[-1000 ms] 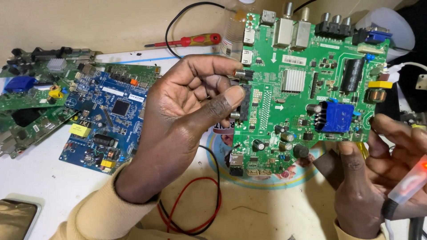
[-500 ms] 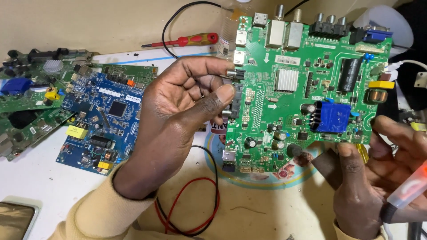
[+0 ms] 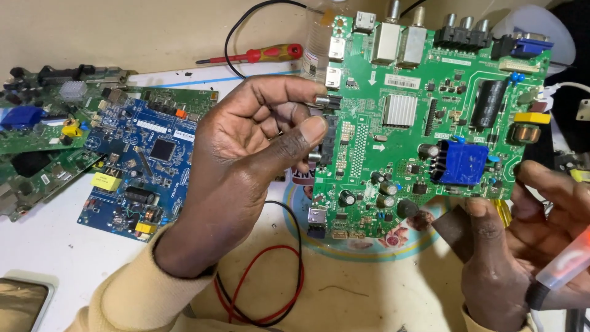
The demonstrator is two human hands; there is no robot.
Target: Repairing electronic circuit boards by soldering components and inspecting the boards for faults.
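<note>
A blue circuit board (image 3: pixel 144 169) lies on the counter (image 3: pixel 49 258) at left. The green circuit board (image 3: pixel 424 123) is held upright above the counter, its left edge pinched by the left hand (image 3: pixel 246 166), its lower right corner gripped by the right hand (image 3: pixel 522 246), which also clasps a translucent tool (image 3: pixel 568 261). With only 2 edge grips, the board could be dropped or its components strained.

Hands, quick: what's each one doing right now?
Left hand: closed on the left edge of the green circuit board.
Right hand: holds the board's lower right edge, plus a translucent orange tool.
</note>
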